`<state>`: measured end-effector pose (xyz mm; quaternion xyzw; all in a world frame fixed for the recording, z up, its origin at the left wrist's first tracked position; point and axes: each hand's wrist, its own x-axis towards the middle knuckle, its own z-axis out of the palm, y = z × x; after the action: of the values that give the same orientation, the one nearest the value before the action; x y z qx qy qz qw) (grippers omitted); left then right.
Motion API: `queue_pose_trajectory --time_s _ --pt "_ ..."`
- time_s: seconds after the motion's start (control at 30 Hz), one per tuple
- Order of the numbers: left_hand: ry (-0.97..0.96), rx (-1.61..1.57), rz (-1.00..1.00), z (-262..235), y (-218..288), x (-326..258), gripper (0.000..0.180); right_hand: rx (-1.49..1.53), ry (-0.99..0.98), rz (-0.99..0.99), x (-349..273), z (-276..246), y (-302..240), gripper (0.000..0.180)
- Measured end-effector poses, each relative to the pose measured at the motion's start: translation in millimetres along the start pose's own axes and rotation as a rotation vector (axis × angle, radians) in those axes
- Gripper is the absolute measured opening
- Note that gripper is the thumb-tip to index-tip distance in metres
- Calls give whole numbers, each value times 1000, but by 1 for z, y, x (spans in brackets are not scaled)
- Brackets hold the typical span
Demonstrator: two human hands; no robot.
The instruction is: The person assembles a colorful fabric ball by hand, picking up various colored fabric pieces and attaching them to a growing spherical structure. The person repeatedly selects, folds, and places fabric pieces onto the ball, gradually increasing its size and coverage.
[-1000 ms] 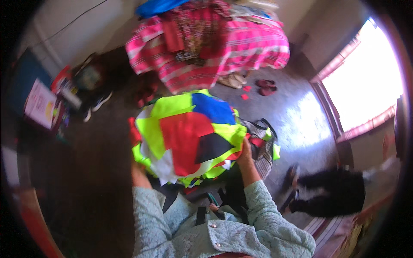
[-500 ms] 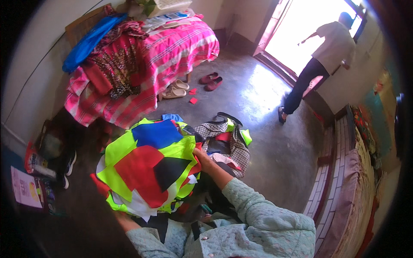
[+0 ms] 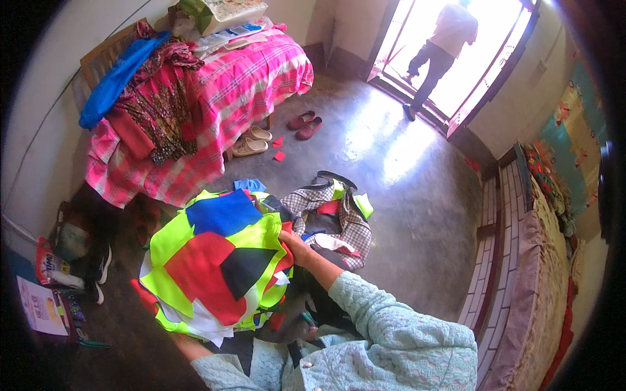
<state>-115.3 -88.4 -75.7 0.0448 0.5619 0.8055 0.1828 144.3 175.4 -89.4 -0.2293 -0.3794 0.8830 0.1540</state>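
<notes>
The right hand [image 3: 295, 247] pinches the right edge of a big patchwork cloth [image 3: 218, 267], with the fingers closed tight on it. The left hand is hidden under the bottom of the cloth, so I cannot tell if it grips or only props the cloth up; just a bit of its arm shows there. The cloth is made of bright yellow, red, blue and black pieces sewn together, and it is held up flat in front of the person, above the dark floor [image 3: 404, 215]. Just past the cloth, on its far right side, lies a heap of checked fabric and scraps [image 3: 336, 218]. Farther behind the cloth stands a bed with a pink striped cover [image 3: 248, 78], and slippers [image 3: 251, 140] sit near the foot of the bed. Far beyond the cloth, another person [image 3: 437, 45] stands in the bright doorway. It looks like the cloth is being spread out for a look. The next move would need both hands holding firm so the cloth does not droop.
</notes>
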Motion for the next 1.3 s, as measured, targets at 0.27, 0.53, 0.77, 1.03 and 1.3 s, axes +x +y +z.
queue_pose_trajectory --time_s 0.27,0.53,0.77,1.03,1.3 --pt "57 -4 26 -18 5 -28 45 78 -34 40 10 -41 20 33" --pt "129 25 94 -50 0 -66 44 169 -84 30 2 -12 9 41" --pt "185 3 84 -26 15 -85 39 95 -102 -31 -2 -20 8 45" --pt "195 -80 -13 -21 22 -87 35 12 -88 -114 -4 -17 7 43" --pt "183 -72 4 -25 25 -76 34 -63 -50 -127 -2 -17 7 42"
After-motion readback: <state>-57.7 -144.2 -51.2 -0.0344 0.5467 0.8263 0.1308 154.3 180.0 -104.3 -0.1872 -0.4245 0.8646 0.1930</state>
